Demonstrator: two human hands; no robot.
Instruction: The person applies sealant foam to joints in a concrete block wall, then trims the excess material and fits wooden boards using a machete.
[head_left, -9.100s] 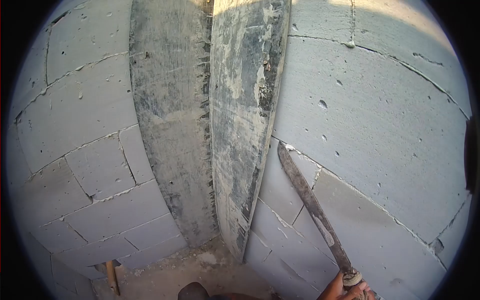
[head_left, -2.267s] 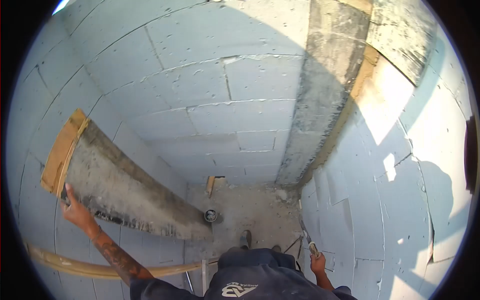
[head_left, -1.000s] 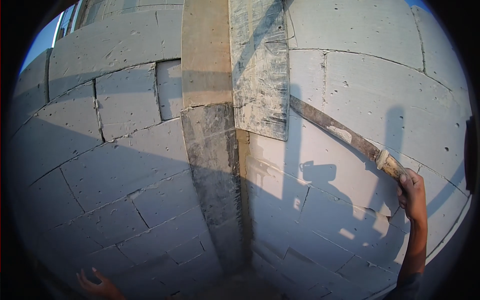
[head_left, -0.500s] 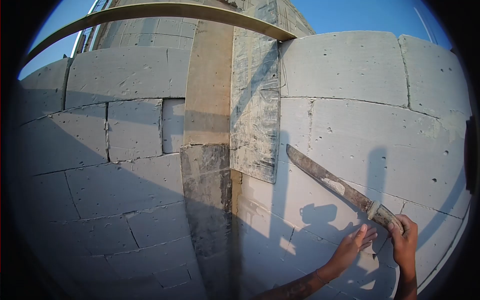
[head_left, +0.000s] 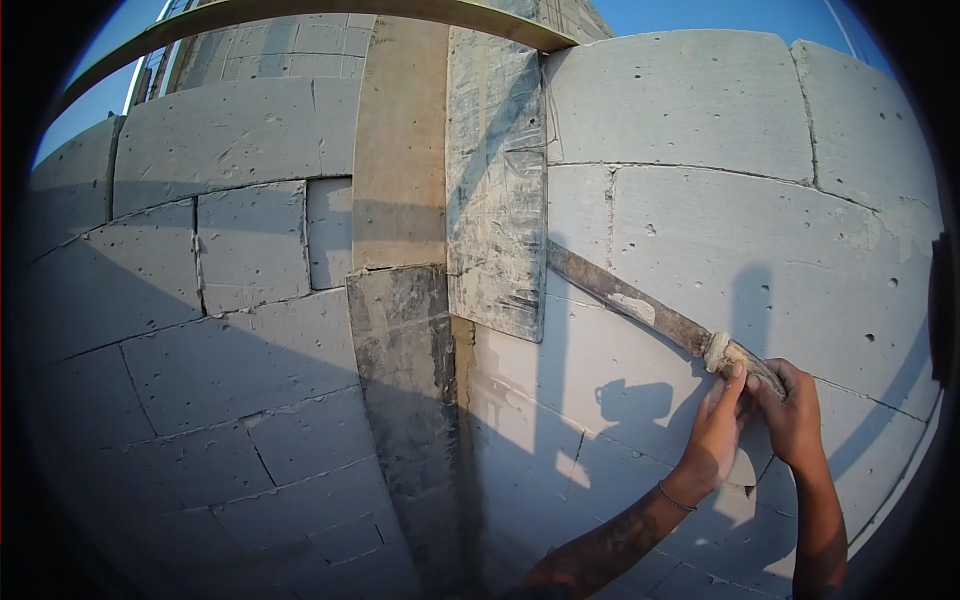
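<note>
A long machete-like blade (head_left: 640,305) with a worn, pale-smeared handle slants from upper left to lower right in front of the block wall. Its tip meets the right edge of a stained, mortar-streaked board (head_left: 497,200). My right hand (head_left: 792,405) is wrapped round the end of the handle. Beside it, my left hand (head_left: 722,425) has its fingers on the handle just behind the pale collar. A bracelet circles the left wrist.
Pale block walls (head_left: 690,230) stand on both sides of a corner. A tan board (head_left: 400,150) and a dark stained board (head_left: 405,370) run down the middle. A curved-looking strip (head_left: 300,14) crosses the top. Shadows fall on the wall.
The blade has moved left and up, its tip now at the streaked board. My left hand, open and off the handle before, has closed on it. The view has shifted slightly.
</note>
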